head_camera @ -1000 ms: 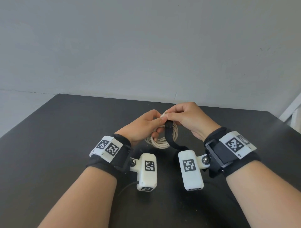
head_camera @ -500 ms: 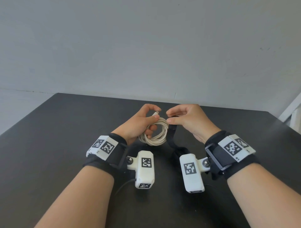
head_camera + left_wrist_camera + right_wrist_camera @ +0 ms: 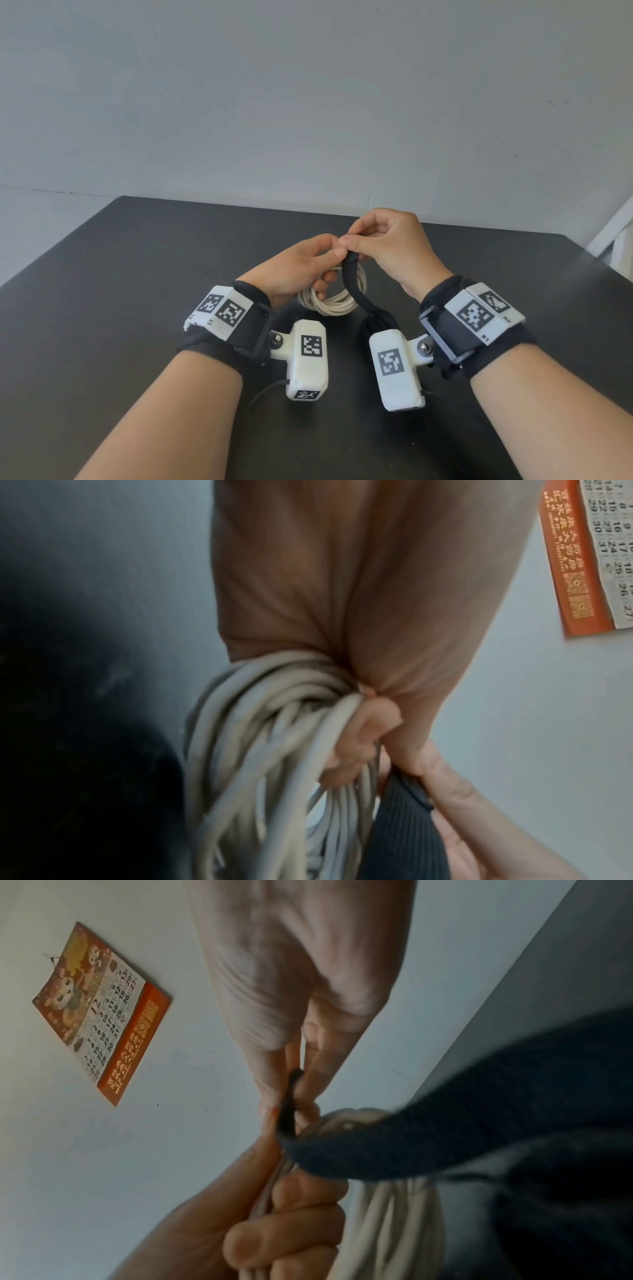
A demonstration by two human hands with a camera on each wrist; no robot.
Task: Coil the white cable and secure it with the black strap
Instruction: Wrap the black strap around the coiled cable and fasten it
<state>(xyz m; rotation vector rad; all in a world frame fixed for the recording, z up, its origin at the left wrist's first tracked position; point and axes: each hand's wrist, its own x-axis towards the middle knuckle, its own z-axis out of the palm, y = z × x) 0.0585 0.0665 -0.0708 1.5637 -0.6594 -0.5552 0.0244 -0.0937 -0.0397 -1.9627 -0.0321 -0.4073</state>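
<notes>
Head view: one matte black bench (image 3: 137,308) against a pale grey wall (image 3: 308,102). Left hand (image 3: 294,263) gripped one coiled white round cable (image 3: 334,303), held above the bench. Right hand (image 3: 387,246) pinched the upper end of one black woven fabric strap (image 3: 356,287), which crossed the coil. Two white wrist cameras (image 3: 308,359) blocked the near bench.

Left wrist view: fingers curled round several cable loops; strap just beside.

Right wrist view: one orange wall calendar (image 3: 103,1015) behind; strap covered part of the coil.
</notes>
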